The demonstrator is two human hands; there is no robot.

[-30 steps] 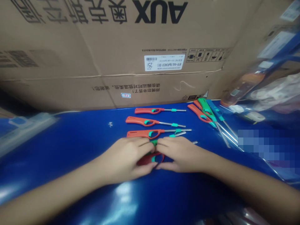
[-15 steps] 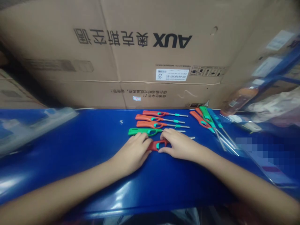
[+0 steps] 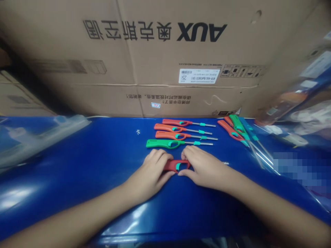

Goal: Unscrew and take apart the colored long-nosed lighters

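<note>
A red long-nosed lighter (image 3: 173, 165) lies across between my hands, low over the blue table (image 3: 124, 137). My left hand (image 3: 152, 172) is closed round its handle end. My right hand (image 3: 203, 167) pinches it by the trigger guard and covers most of its metal stem; only the tip shows past the hand. Just beyond my fingers lies a green lighter (image 3: 157, 143), its stem pointing right. Behind that are two orange lighters (image 3: 164, 135) and a red one (image 3: 172, 122), lying roughly parallel to it.
At the right, more lighters (image 3: 230, 131) lie in a fanned pile, some on clear plastic. A large cardboard box (image 3: 155, 69) stands along the back. Clear plastic packaging (image 3: 64, 131) lies at the left, and a bottle (image 3: 281, 105) stands at the back right.
My hands and the red lighter have come slightly nearer to me, widening the gap to the green lighter. The whole view has shifted a little.
</note>
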